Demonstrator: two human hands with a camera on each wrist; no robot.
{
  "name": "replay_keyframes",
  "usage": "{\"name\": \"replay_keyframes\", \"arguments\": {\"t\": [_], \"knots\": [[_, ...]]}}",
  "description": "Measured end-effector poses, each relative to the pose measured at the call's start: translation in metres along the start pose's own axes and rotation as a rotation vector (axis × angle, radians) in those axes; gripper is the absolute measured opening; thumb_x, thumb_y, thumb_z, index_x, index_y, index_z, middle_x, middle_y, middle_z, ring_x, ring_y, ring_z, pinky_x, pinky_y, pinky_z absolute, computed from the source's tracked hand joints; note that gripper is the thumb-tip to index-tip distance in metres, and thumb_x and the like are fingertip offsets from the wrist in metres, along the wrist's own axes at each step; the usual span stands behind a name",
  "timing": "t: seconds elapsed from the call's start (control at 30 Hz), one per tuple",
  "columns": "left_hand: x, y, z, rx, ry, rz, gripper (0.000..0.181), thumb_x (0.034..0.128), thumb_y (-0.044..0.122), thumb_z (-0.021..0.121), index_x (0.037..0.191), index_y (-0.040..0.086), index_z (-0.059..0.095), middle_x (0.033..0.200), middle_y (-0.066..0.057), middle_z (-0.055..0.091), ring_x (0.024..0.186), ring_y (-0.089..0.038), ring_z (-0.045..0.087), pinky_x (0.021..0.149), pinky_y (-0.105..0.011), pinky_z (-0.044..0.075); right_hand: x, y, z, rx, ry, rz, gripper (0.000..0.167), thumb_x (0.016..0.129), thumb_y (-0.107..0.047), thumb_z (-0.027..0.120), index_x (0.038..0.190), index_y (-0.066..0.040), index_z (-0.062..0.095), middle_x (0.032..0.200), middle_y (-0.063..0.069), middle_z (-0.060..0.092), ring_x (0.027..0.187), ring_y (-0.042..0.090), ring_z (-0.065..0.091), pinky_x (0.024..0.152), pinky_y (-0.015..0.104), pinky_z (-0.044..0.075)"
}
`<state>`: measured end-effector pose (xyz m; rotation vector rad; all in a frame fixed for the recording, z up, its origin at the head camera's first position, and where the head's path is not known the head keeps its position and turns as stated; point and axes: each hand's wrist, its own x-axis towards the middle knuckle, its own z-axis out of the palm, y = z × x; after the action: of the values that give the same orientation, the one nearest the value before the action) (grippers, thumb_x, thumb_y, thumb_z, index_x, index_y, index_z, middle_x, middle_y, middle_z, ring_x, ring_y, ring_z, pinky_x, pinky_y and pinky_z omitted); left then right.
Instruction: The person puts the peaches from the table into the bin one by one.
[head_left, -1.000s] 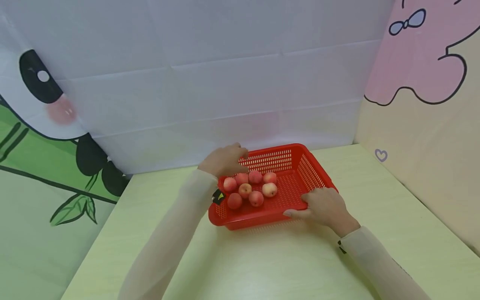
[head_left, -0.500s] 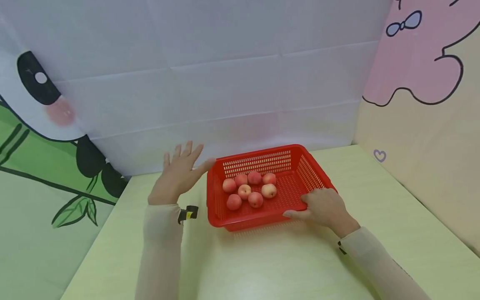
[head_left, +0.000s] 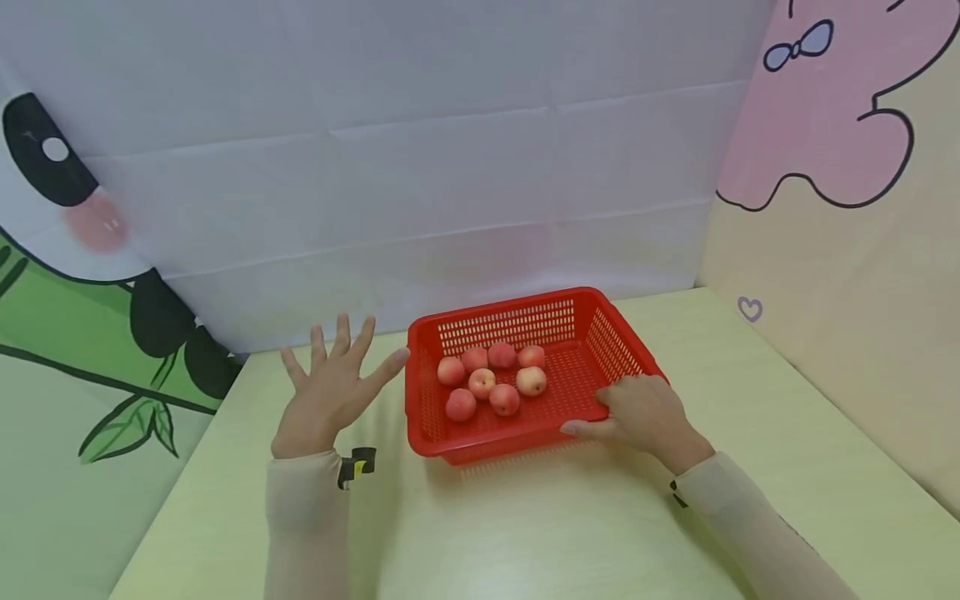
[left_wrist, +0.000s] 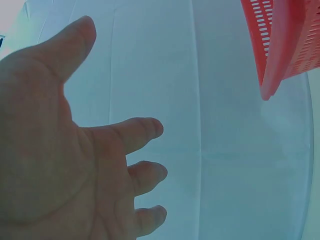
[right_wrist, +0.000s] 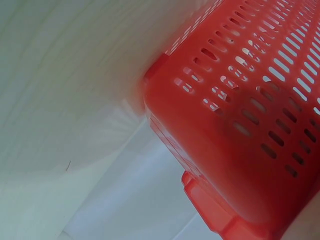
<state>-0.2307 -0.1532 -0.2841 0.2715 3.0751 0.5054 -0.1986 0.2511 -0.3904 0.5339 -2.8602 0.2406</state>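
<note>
A red plastic basket [head_left: 480,437] with slotted walls stands on the table, and several red and pale yellow round fruits, which look like peaches [head_left: 504,400], lie in its left part. My right hand [head_left: 647,421] grips the basket's rim at the near right corner, thumb along the front edge. Close up in the right wrist view is the slotted wall of the basket [right_wrist: 220,130], with just a sliver of the hand at the lower right. To the basket's left, my left hand [head_left: 330,396] is raised with fingers spread, holding nothing. A gap separates that hand [left_wrist: 50,150] from the basket in the left wrist view.
The pale wooden table [head_left: 465,533] runs back to a white cloth wall [head_left: 450,167]. Printed cartoon panels border it on the left and the right [head_left: 810,275]. A black wrist strap [head_left: 356,467] shows at the left sleeve.
My left hand has moved away from the basket's far left side, out to the left and then nearer me, its fingers spreading. The right hand keeps its grip; basket and fruits stay put.
</note>
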Motion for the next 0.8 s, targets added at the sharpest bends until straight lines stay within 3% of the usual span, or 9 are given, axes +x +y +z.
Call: {"name": "replay_keyframes", "arguments": {"t": [0.33, 0.6, 0.8], "knots": [[0.003, 0.002, 0.0, -0.023, -0.005, -0.002, 0.104, 0.097, 0.086, 0.034, 0.173, 0.02, 0.01, 0.176, -0.025, -0.008, 0.157, -0.058, -0.017, 0.11, -0.078, -0.026, 0.002, 0.001, -0.005, 0.016, -0.005, 0.004, 0.066, 0.087, -0.075, 0.07, 0.06, -0.022, 0.041, 0.053, -0.01, 0.029, 0.051, 0.006, 0.031, 0.053, 0.029, 0.028], [0.004, 0.003, 0.001, -0.031, -0.016, -0.005, 0.106, 0.0965, 0.085, 0.038, 0.173, 0.016, 0.013, 0.175, -0.028, -0.006, 0.157, -0.059, -0.015, 0.111, -0.076, -0.027, 0.001, 0.002, -0.01, 0.043, -0.07, -0.004, 0.064, 0.089, -0.074, 0.069, 0.062, -0.022, 0.044, 0.055, -0.01, 0.031, 0.053, 0.006, 0.034, 0.054, 0.029, 0.029], [0.006, 0.008, 0.003, -0.01, -0.009, 0.003, 0.105, 0.0962, 0.085, 0.04, 0.172, 0.016, 0.017, 0.175, -0.029, -0.002, 0.157, -0.059, -0.012, 0.112, -0.077, -0.024, -0.003, 0.005, -0.018, 0.095, -0.142, 0.007, 0.066, 0.084, -0.086, 0.064, 0.075, -0.021, 0.058, 0.064, -0.009, 0.049, 0.063, 0.009, 0.048, 0.058, 0.031, 0.038]]}}
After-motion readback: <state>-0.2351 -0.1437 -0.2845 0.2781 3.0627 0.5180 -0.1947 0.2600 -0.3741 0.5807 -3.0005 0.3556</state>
